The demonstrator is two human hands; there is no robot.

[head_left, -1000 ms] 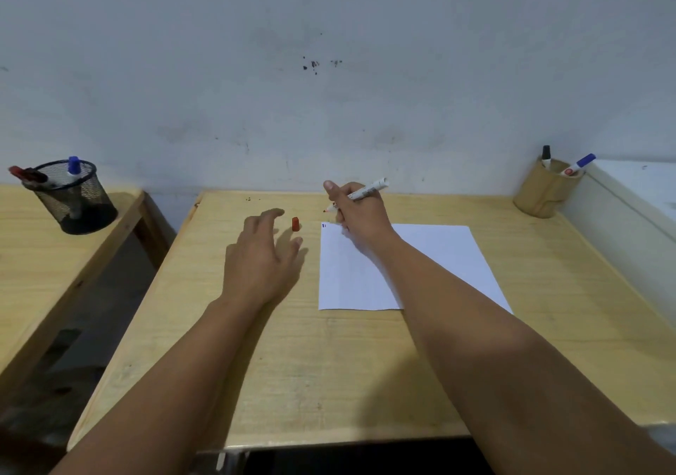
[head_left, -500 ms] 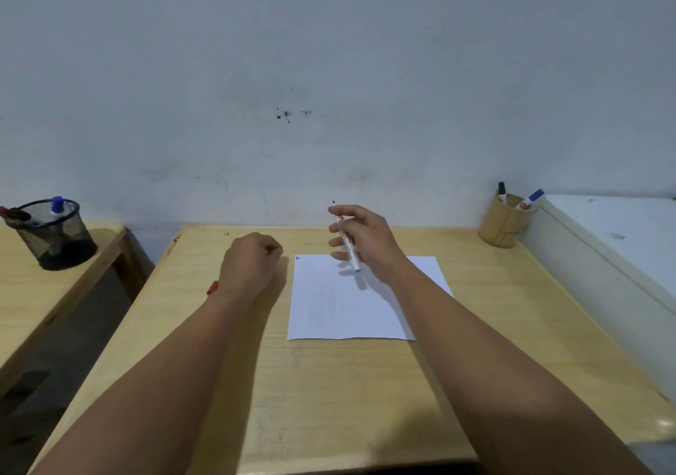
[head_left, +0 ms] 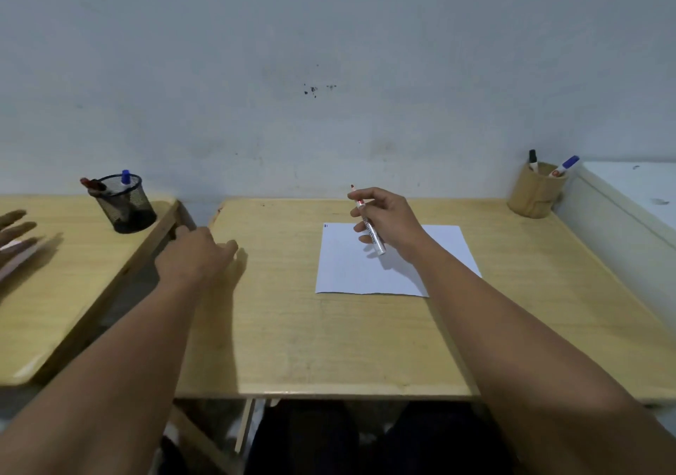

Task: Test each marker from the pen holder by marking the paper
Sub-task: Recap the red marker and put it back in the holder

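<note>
Only the head view here. The desk (head_left: 329, 346) is pale wood with a smooth, slightly scuffed top and rounded edges, pushed against a chalky blue-white wall (head_left: 329, 53) with a few dark specks. A flat white sheet of paper (head_left: 351, 266) lies on the desk, with a tiny mark at its far left corner.

The right hand (head_left: 387, 222) holds a slim white marker (head_left: 370, 229) above the paper, fingers curled round the barrel, its uncapped reddish tip pointing up and away. The left hand (head_left: 194, 255) hangs low over the desk's left edge, loosely curled; I can't tell whether anything is in it.

A tan, round holder (head_left: 536, 196) sits at the far right corner with a black-capped and a blue-capped marker standing in it. On the side table (head_left: 73, 273) to the left there's a black wire mesh cup (head_left: 126, 205), also with pens. Another person's blurred hand (head_left: 14, 233) shows at the left edge.

Compared with half a second ago, the left hand has slid out from beside the paper toward the gap between the tables, and the red cap that peeked out by it isn't visible now. The marker is tilted about the same.
</note>
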